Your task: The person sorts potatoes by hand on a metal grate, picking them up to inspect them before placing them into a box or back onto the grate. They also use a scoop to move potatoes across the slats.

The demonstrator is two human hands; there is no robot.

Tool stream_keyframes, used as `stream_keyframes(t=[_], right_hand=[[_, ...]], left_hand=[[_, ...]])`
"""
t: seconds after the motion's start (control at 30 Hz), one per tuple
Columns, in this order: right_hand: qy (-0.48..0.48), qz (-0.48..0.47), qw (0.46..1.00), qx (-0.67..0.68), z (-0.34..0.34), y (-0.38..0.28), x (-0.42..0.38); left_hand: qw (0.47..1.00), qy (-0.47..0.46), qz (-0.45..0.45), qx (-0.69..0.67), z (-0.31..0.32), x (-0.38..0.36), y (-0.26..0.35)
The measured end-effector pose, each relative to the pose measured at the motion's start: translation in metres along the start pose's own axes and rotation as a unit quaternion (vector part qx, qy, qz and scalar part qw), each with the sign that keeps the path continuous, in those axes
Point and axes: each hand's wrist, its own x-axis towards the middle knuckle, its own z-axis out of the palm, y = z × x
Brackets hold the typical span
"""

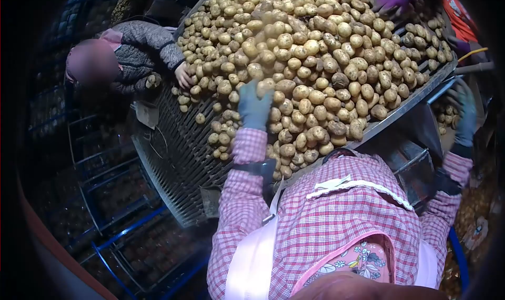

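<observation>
A heap of potatoes [315, 53] covers most of a slatted metal sorting table [181, 137]. My left hand [255, 106], in a grey-blue glove, reaches onto the near side of the heap and touches the potatoes. Its fingers look apart, with their tips partly lost among the potatoes. Out to the right, my right hand [465, 110] is gloved alike and hangs beside the table's edge, over a container [476, 108] with some potatoes inside. Its fingers are stretched out, and nothing shows in them.
At the left, a co-worker's bare hand [184, 76] touches the heap's edge. Another person's purple-gloved hand [392, 0] works at the far right. Blue metal frames [105, 258] stand lower left. A metal rim [405, 108] borders the table on my side.
</observation>
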Motion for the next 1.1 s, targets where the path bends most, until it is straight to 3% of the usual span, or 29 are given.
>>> stream_keyframes(t=[0.03, 0.1, 0.13, 0.17, 0.2, 0.27, 0.3, 0.33, 0.37, 0.5, 0.53, 0.57, 0.63, 0.67, 0.7, 0.77, 0.83, 0.87, 0.97, 1.0, 1.03, 1.1], right_hand=[[-0.031, 0.02, 0.997, 0.066, 0.056, -0.014, -0.001], [-0.125, 0.068, 0.988, 0.068, 0.15, -0.028, -0.004], [-0.168, 0.09, 0.98, 0.053, 0.2, -0.048, -0.011], [-0.212, 0.093, 0.972, 0.048, 0.241, -0.069, -0.02], [-0.267, 0.092, 0.954, 0.099, 0.278, -0.072, -0.024], [-0.395, 0.067, 0.908, 0.121, 0.343, -0.081, -0.024], [-0.39, 0.042, 0.915, 0.098, 0.368, -0.102, -0.033], [-0.431, 0.018, 0.901, 0.058, 0.398, -0.095, -0.025], [-0.413, -0.086, 0.907, -0.014, 0.423, -0.101, -0.024], [-0.346, -0.253, 0.885, -0.182, 0.498, -0.083, -0.023], [-0.325, -0.285, 0.873, -0.225, 0.508, -0.075, -0.022], [-0.367, -0.279, 0.865, -0.198, 0.51, -0.073, -0.025], [-0.442, -0.318, 0.834, -0.093, 0.501, -0.066, -0.037], [-0.453, -0.3, 0.831, -0.119, 0.497, -0.064, -0.052], [-0.479, -0.225, 0.835, -0.149, 0.49, -0.074, -0.07], [-0.511, -0.194, 0.817, -0.186, 0.479, -0.062, -0.085], [-0.52, -0.113, 0.837, -0.124, 0.472, -0.063, -0.086], [-0.523, -0.069, 0.845, -0.092, 0.468, -0.062, -0.088], [-0.512, 0.029, 0.858, 0.034, 0.453, -0.058, -0.084], [-0.494, 0.021, 0.869, 0.026, 0.44, -0.077, -0.085], [-0.484, 0.06, 0.871, 0.058, 0.435, -0.084, -0.083], [-0.458, 0.144, 0.868, 0.126, 0.423, -0.085, -0.086]], left_hand=[[0.998, 0.038, 0.044, 0.01, 0.014, 0.002, -0.006], [0.993, 0.005, 0.033, -0.114, 0.022, 0.007, -0.014], [0.953, -0.038, -0.038, -0.299, 0.028, 0.005, -0.022], [0.872, -0.079, -0.104, -0.472, 0.034, 0.004, -0.032], [0.755, -0.117, -0.164, -0.624, 0.035, 0.003, -0.039], [0.613, -0.152, -0.19, -0.752, 0.013, -0.014, -0.037], [0.533, -0.165, -0.198, -0.806, -0.004, -0.026, -0.031], [0.544, -0.14, -0.238, -0.793, -0.025, -0.033, -0.019], [0.546, -0.131, -0.231, -0.795, -0.024, -0.036, -0.033], [0.561, -0.102, -0.252, -0.781, -0.027, -0.046, -0.112], [0.593, -0.089, -0.28, -0.75, -0.037, -0.045, -0.125], [0.621, -0.078, -0.308, -0.717, -0.044, -0.043, -0.136], [0.748, 0.04, -0.282, -0.599, -0.061, -0.033, -0.124], [0.799, 0.098, -0.268, -0.529, -0.067, -0.026, -0.122], [0.794, 0.103, -0.236, -0.551, -0.063, -0.01, -0.142], [0.892, 0.087, -0.138, -0.422, -0.052, 0.024, -0.167], [0.979, 0.031, -0.112, -0.171, -0.043, 0.05, -0.149], [0.995, 0.0, -0.096, -0.038, -0.038, 0.059, -0.142], [0.951, -0.04, -0.2, -0.231, -0.011, 0.079, -0.172], [0.925, 0.005, -0.183, -0.334, -0.035, 0.07, -0.15], [0.831, -0.057, -0.203, -0.514, -0.051, 0.06, -0.15], [0.734, -0.119, -0.232, -0.627, -0.07, 0.038, -0.136]])
